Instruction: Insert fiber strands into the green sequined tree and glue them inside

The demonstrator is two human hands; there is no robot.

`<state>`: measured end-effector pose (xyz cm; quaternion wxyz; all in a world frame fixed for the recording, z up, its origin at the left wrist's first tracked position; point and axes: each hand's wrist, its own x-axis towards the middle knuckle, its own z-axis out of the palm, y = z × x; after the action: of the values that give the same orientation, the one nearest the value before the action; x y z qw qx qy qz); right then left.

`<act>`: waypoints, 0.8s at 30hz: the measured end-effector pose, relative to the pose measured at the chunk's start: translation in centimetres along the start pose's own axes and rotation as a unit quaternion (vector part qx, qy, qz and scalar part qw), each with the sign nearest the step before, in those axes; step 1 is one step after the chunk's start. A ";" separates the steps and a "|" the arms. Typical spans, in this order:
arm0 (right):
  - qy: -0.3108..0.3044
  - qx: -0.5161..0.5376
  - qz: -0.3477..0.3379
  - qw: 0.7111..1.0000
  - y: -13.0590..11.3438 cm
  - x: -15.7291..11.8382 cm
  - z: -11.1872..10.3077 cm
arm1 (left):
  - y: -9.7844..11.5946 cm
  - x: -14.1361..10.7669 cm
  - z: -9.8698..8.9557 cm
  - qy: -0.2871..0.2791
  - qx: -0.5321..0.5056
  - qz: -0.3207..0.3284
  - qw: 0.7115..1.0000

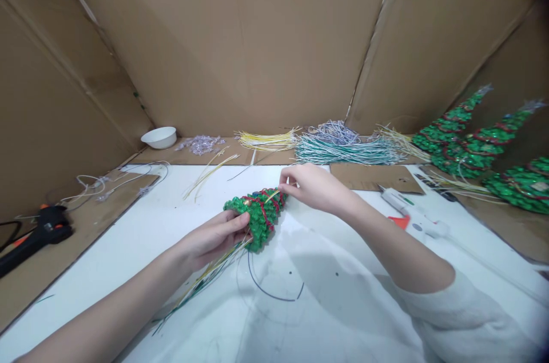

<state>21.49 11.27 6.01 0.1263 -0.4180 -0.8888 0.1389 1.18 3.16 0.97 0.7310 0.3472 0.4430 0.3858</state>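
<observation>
A small green beaded tree (259,215) with red garland lies tilted over the white work surface, its tip toward the right. My left hand (221,234) is wrapped round its wide base, thumb on top. Yellow, white and green wires (210,274) trail from the base toward the lower left. Near the tip, my right hand (306,184) pinches with thumb and forefinger; a thin yellow strand runs over the beads toward those fingertips. What exactly the fingertips hold is too small to make out.
Bundles of yellow wires (270,140) and green wires (349,150) lie at the back, near a white bowl (159,138) and clear beads (201,144). Finished trees (476,143) stand right. A white glue gun (412,214) lies right, a black one (40,234) left.
</observation>
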 end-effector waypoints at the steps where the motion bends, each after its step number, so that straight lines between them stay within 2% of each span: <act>1: 0.002 -0.004 0.011 1.000 0.1 0.0 -0.3 | 0.1 0.0 -0.1 -0.001 0.001 -0.001 1.000; 4: 0.014 -0.007 0.016 1.000 0.2 0.0 -0.6 | 0.0 0.1 -0.2 -0.007 -0.007 -0.002 1.000; 9: 0.027 0.009 0.010 1.000 0.0 0.2 0.1 | 0.0 0.1 -0.3 -0.007 -0.018 -0.006 1.000; 19: 0.008 0.009 -0.029 0.999 0.0 0.3 1.0 | 0.0 0.1 0.0 -0.002 -0.001 -0.007 1.000; 24: -0.003 0.020 -0.005 1.000 0.4 0.1 -0.1 | 0.2 -0.2 0.1 -0.001 0.048 -0.009 0.999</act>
<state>21.74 11.60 6.00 0.1322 -0.4104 -0.8885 0.1570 1.18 3.07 1.23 0.7177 0.3779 0.4634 0.3570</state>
